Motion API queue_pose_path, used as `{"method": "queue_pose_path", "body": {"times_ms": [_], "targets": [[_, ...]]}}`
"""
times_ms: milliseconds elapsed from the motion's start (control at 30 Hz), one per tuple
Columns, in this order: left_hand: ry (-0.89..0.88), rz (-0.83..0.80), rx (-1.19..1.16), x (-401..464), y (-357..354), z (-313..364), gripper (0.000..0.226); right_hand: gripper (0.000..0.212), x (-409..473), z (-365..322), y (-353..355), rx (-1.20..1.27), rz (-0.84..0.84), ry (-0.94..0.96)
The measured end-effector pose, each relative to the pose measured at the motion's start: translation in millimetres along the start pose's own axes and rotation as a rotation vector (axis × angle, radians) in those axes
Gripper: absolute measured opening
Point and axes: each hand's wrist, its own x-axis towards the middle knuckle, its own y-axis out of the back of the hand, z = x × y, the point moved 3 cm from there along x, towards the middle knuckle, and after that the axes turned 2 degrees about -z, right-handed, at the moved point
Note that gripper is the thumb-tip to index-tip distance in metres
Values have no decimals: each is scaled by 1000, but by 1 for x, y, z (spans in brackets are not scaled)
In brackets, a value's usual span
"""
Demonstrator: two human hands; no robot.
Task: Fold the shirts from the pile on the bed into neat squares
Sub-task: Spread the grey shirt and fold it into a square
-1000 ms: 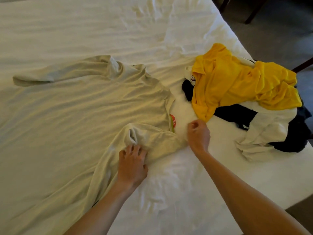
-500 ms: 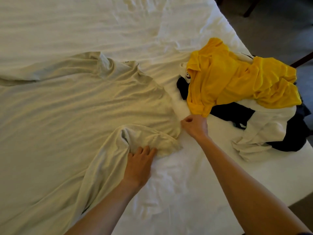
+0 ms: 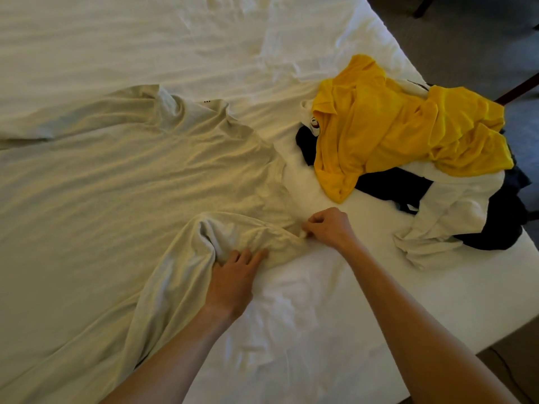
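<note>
A pale beige long-sleeved shirt (image 3: 140,176) lies spread across the white bed (image 3: 306,330), its collar end pointing right. Its near sleeve is bunched into a fold in front of me. My left hand (image 3: 233,278) rests on that bunched sleeve, fingers extended onto the cloth. My right hand (image 3: 329,225) pinches the shirt's edge at the shoulder, fingers curled on the fabric. To the right sits the pile: a yellow shirt (image 3: 393,126) on top, a white garment (image 3: 455,211) and dark navy clothes (image 3: 390,185) under it.
The bed's right edge (image 3: 495,316) runs diagonally close to the pile, with dark carpet (image 3: 466,39) beyond it. A dark wooden furniture leg (image 3: 519,88) shows behind the pile. Wrinkled white sheet fills the far side and the near corner.
My right hand has slid from the collar down to the shoulder edge, covering the red label. My left hand has shifted slightly right on the bunched sleeve. The view has moved closer.
</note>
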Motion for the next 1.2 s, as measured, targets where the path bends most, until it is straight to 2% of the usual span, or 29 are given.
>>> {"method": "queue_pose_path", "body": {"times_ms": [100,167,233,300,367,400,433,500,533,567,633,700,800,900,967,1033,1067,1100,1133,1200], "targets": [[-39,26,25,-2,-5,-4,85,6,8,11,12,98,-44,34],[-36,1,41,-2,-5,-2,86,4,11,15,8,24,-25,93],[-6,-43,43,-1,-3,1,84,7,8,15,1,-75,59,76],[22,-86,22,4,2,3,83,20,-1,6,-7,-163,267,64],[45,-148,-44,12,7,4,82,36,-16,-20,-23,-231,534,321],[56,-192,-78,16,9,4,80,40,-20,-37,-34,-216,565,502],[66,-239,-102,20,10,3,79,42,-17,-54,-46,-208,496,672],[65,-307,-110,27,13,3,79,46,3,-79,-68,-311,175,858],[56,-321,-108,29,15,3,76,50,18,-83,-74,-427,36,841],[42,-327,-117,30,16,2,72,55,37,-82,-74,-552,-24,774],[22,-350,-140,32,16,2,66,63,68,-72,-61,-732,28,572],[4,-355,-141,32,17,1,65,66,79,-63,-49,-712,117,449],[13,-357,-193,30,19,0,67,61,53,-62,-46,-475,220,510],[26,-208,-493,17,18,-10,57,41,2,-44,-41,-224,450,669],[42,110,-617,-1,22,-24,44,31,-28,-23,-46,-167,438,694],[87,495,-431,-17,31,-41,40,36,-51,-10,-54,-194,391,670],[148,601,-296,-21,34,-50,41,41,-57,-4,-56,-202,381,640],[218,625,-183,-21,38,-59,44,45,-59,1,-58,-197,374,601],[273,579,-108,-17,42,-68,50,47,-58,6,-58,-181,366,558],[329,380,-64,0,48,-85,57,43,-52,11,-53,-160,354,459]]}}
